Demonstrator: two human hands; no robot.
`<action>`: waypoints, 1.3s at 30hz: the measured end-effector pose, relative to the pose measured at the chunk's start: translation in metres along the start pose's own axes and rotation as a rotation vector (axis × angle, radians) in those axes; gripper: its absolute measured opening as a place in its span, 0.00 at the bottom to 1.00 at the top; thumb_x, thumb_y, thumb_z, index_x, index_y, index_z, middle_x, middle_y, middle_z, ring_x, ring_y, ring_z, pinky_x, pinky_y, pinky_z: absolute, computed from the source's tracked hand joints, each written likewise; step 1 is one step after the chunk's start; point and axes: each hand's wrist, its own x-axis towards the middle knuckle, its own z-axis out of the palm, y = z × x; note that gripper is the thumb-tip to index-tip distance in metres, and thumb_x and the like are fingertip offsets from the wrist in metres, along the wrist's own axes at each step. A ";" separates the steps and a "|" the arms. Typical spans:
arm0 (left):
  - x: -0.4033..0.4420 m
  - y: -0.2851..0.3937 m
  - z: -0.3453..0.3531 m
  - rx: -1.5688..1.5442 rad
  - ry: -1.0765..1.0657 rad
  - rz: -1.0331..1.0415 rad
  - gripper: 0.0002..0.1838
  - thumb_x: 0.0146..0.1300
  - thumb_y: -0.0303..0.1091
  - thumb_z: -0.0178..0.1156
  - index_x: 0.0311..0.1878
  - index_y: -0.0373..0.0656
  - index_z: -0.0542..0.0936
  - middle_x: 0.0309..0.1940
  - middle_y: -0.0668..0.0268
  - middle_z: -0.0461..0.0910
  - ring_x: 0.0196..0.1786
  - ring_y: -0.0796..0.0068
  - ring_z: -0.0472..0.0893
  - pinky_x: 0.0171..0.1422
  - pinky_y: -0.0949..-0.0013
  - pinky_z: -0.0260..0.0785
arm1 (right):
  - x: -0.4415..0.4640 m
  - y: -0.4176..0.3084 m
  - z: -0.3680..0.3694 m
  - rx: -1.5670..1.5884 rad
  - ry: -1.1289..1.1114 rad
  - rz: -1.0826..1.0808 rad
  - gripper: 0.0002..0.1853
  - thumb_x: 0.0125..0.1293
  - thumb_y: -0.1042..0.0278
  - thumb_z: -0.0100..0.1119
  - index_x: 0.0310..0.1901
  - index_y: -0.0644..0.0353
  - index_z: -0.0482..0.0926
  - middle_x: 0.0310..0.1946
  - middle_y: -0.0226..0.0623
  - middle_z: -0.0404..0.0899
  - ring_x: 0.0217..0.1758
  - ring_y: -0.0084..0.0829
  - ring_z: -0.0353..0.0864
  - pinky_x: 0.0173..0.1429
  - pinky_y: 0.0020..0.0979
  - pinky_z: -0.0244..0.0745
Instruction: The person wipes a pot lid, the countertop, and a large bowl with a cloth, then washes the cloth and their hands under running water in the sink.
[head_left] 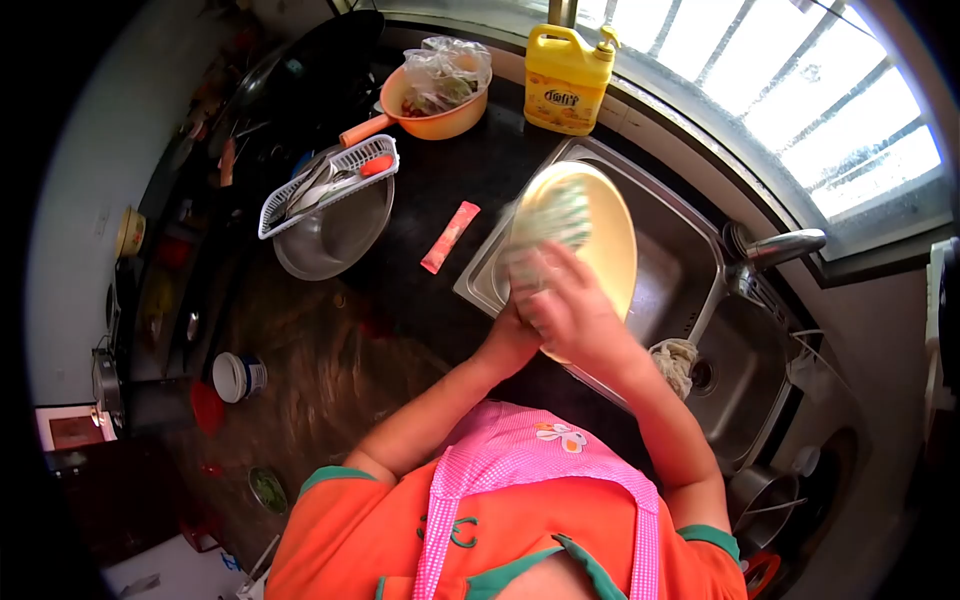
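A pale yellow basin (612, 235) is tilted over the left side of the steel sink (668, 250). My left hand (508, 340) is closed at the basin's near left rim, its fingers mostly hidden behind my other hand. Across the basin's inside, my right hand (568, 300) is blurred by motion, with its fingers closed on a green and white cloth (560, 215). The cloth is smeared too and lies against the basin's inner wall. To the left of the hands, a narrow pink packet (450, 237) rests on the dark counter.
A yellow detergent jug (568, 85) stands behind the sink; the faucet (785, 247) is at right. A wet rag (675, 365) hangs on the sink divider. Left are a metal bowl (335, 240), a white utensil basket (330, 185) and an orange pan (440, 122) holding a plastic bag.
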 end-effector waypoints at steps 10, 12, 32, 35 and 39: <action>-0.024 0.036 0.000 0.091 -0.247 -0.063 0.29 0.52 0.23 0.59 0.59 0.37 0.64 0.51 0.65 0.71 0.54 0.75 0.71 0.59 0.70 0.64 | 0.038 0.014 -0.012 -0.345 0.190 -0.449 0.09 0.49 0.56 0.55 0.31 0.48 0.76 0.38 0.33 0.69 0.55 0.37 0.66 0.70 0.51 0.39; -0.022 0.041 0.001 0.018 -0.281 -0.078 0.28 0.53 0.24 0.58 0.59 0.37 0.65 0.52 0.65 0.71 0.55 0.76 0.71 0.59 0.71 0.64 | 0.048 0.021 -0.027 -0.405 0.213 -0.523 0.08 0.48 0.56 0.54 0.27 0.48 0.75 0.29 0.30 0.68 0.43 0.34 0.69 0.62 0.45 0.52; -0.028 0.053 -0.008 -0.281 -0.110 -0.045 0.28 0.48 0.22 0.54 0.57 0.34 0.66 0.48 0.59 0.74 0.51 0.69 0.76 0.56 0.68 0.69 | -0.001 0.111 -0.062 -0.490 0.364 0.581 0.22 0.68 0.45 0.39 0.36 0.59 0.67 0.29 0.48 0.78 0.34 0.51 0.79 0.38 0.46 0.73; -0.028 0.054 -0.007 -0.292 -0.108 -0.027 0.28 0.50 0.21 0.53 0.59 0.35 0.64 0.49 0.60 0.72 0.53 0.71 0.74 0.58 0.68 0.67 | -0.012 0.107 -0.063 -0.441 0.383 0.655 0.21 0.68 0.46 0.40 0.40 0.59 0.67 0.32 0.49 0.78 0.36 0.52 0.78 0.39 0.47 0.73; -0.025 0.062 -0.006 -0.291 -0.125 -0.002 0.29 0.50 0.21 0.53 0.59 0.35 0.64 0.50 0.60 0.72 0.52 0.71 0.74 0.58 0.68 0.67 | -0.026 0.106 -0.062 -0.394 0.447 0.667 0.22 0.67 0.46 0.42 0.45 0.60 0.67 0.35 0.51 0.77 0.39 0.54 0.77 0.42 0.48 0.71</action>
